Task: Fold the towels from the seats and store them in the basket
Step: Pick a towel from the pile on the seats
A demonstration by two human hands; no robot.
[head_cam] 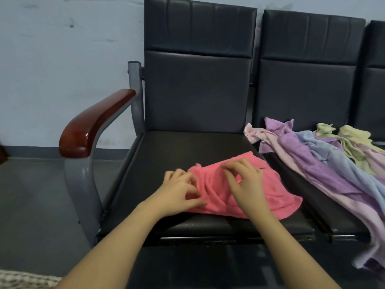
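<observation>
Left hand and right hand pinching pink towel on seat, pastel towels heaped beside

head view, close above seat

Both bare forearms reached forward from the lower frame. Left hand lay palm down, fingers curled, thumb extended, apparently pinching fabric. Right hand was arched, fingertips bent down and pinching; exact contact points unclear.
</observation>
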